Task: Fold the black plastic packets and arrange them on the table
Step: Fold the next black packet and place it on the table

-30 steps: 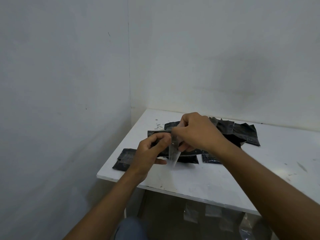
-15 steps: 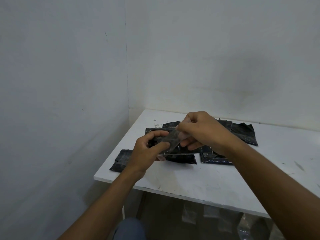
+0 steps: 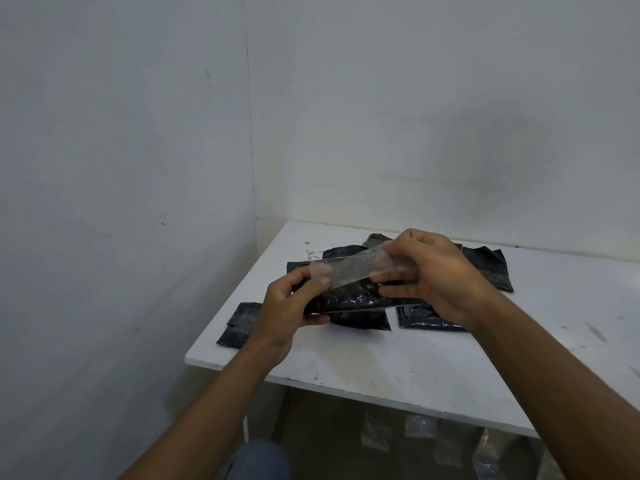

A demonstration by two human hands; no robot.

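Note:
I hold a black plastic packet (image 3: 356, 294) above the white table (image 3: 398, 362). Its clear flap (image 3: 349, 270) is stretched flat between my hands. My left hand (image 3: 291, 303) pinches the flap's left end and grips the packet's left side. My right hand (image 3: 433, 275) pinches the flap's right end, fingers curled over the packet's right part. Under my hands lies a pile of black packets (image 3: 485, 268). A folded packet (image 3: 363, 318) and another (image 3: 426, 317) lie in front of the pile. A small stack of folded packets (image 3: 240, 323) sits at the table's left edge.
The table stands in a corner, with grey walls (image 3: 121, 202) to the left and behind. Small clear scraps (image 3: 311, 252) lie near the far left corner. Clear plastic bags (image 3: 419, 427) lie on the floor under the table. My knee (image 3: 258, 459) shows below.
The clear flap hung down between my hands; now it is pulled out sideways. My hands have moved apart, the right one going right and slightly up.

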